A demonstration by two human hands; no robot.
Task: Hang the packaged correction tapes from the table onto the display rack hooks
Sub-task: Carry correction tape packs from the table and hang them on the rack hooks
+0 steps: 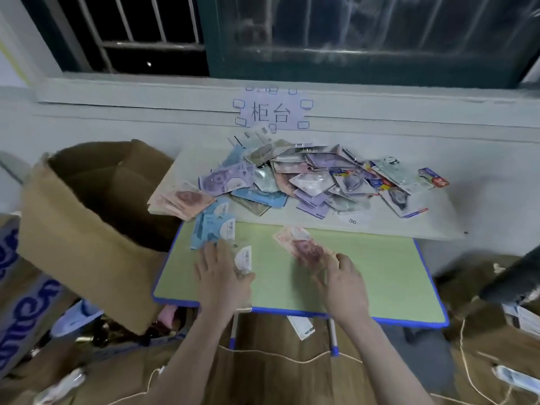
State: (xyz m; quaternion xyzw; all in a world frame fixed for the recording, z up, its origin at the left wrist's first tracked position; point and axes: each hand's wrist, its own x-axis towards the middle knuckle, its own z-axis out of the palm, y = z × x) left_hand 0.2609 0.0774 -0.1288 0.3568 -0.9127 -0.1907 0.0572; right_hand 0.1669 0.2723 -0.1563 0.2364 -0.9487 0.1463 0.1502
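from my remote seat i saw both hands low over the green-topped desk with the blue edge (365,276). my left hand (220,276) lay flat with straight fingers on the desk's left part, pressing on a pale blue and white packaged correction tape (244,260) whose white end showed just right of the fingers. its grip was loose, with nothing pinched. more pale blue packs (211,226) lay fanned just beyond the fingertips, near the desk's far left corner.

my right hand (343,283) sat near the middle of the desk, thumb and fingers closed on the near end of a pink packaged correction tape (304,247), which slanted away toward the far edge. the picture was blurred there, so i could not tell whether the pack was lifted or lay on the surface.

behind the green desk stood a second, pale grey desk (409,226) against the wall. a loose heap of mixed packaged correction tapes (306,182) in purple, blue, pink and white covered its middle, and a stack of pink packs (181,200) sat at its left edge. an open brown cardboard box (96,206) stood just left of both desks. a paper sign with printed characters (273,112) was stuck to the wall above the heap.
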